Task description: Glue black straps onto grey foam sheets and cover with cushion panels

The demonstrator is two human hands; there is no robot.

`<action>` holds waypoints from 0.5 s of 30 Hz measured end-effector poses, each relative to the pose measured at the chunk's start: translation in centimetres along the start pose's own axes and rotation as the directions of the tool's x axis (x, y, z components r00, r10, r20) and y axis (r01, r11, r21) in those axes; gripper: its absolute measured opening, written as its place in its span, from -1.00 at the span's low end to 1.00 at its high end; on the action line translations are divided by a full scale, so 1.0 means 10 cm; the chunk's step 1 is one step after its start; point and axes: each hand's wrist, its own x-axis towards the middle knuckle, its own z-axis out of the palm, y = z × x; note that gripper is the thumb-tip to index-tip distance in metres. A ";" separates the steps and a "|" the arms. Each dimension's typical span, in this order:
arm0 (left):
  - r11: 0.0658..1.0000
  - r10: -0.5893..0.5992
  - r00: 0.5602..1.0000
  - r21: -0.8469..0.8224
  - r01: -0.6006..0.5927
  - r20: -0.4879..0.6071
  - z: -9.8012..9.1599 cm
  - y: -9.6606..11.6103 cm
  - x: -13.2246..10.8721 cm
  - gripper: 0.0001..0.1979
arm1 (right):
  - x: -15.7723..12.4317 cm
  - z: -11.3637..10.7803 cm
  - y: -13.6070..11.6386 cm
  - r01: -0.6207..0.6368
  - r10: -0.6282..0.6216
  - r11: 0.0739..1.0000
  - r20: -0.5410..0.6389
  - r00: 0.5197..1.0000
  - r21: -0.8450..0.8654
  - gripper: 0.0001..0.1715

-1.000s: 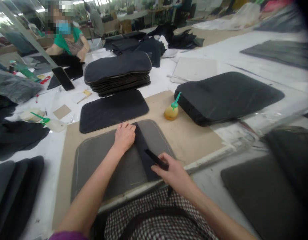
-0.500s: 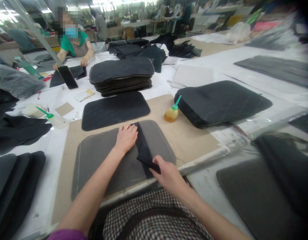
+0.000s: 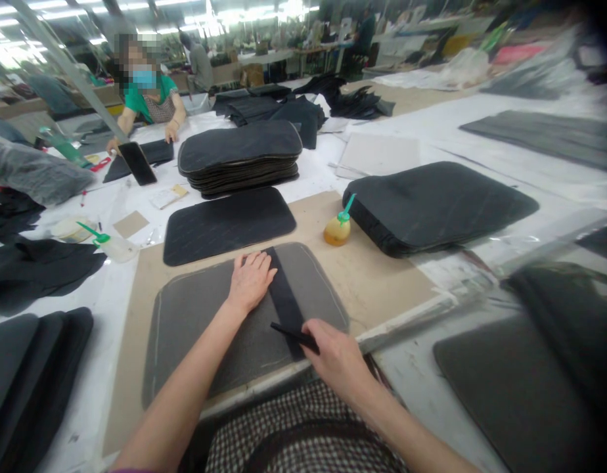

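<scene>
A grey rounded panel (image 3: 200, 322) lies on brown board in front of me. Across it runs a black fabric strip (image 3: 285, 289). My left hand (image 3: 251, 279) rests palm down on the panel, fingers stretched out, their tips touching the strip's far left edge. Near the panel's front edge, my right hand (image 3: 336, 351) pinches a narrow black piece of fabric, seen edge-on above the strip. It looks like the strip's raised end, though the join is hidden. Behind the grey panel lies a single black panel (image 3: 229, 226).
A squeeze bottle (image 3: 337, 230) of amber liquid stands beyond the panel. Stacks of black panels sit at the right (image 3: 446, 207), back (image 3: 239, 154) and left (image 3: 32, 368). A second bottle (image 3: 113, 246) is at left. A masked co-worker (image 3: 153, 98) handles dark fabric across the table.
My right hand has shifted slightly down and right, and the piece in it now shows as a thinner edge. My left hand stays at the strip. The whole view has tilted a little.
</scene>
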 end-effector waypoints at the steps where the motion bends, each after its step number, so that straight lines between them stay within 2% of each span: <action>1: 1.000 -0.006 1.000 0.003 0.006 -0.005 -0.01 0.01 0.00 -0.60 | -0.01 -0.01 -0.01 0.020 -0.020 0.999 -0.011 1.000 -0.037 -0.77; 7: 0.998 -0.056 0.998 0.011 0.057 -0.039 -0.02 -0.04 0.12 -0.73 | -0.07 0.01 0.04 0.169 -0.169 0.982 0.005 0.986 -0.083 -0.39; 11: 0.987 -0.160 0.986 0.003 0.161 -0.053 0.01 -0.14 0.29 -0.76 | -0.06 0.04 0.08 0.178 -0.178 0.982 0.009 0.984 -0.063 -0.33; 15: 0.974 -0.227 0.974 0.001 0.227 -0.006 0.05 -0.22 0.46 -0.76 | -0.05 0.05 0.11 0.169 -0.169 0.984 0.011 0.986 -0.050 -0.33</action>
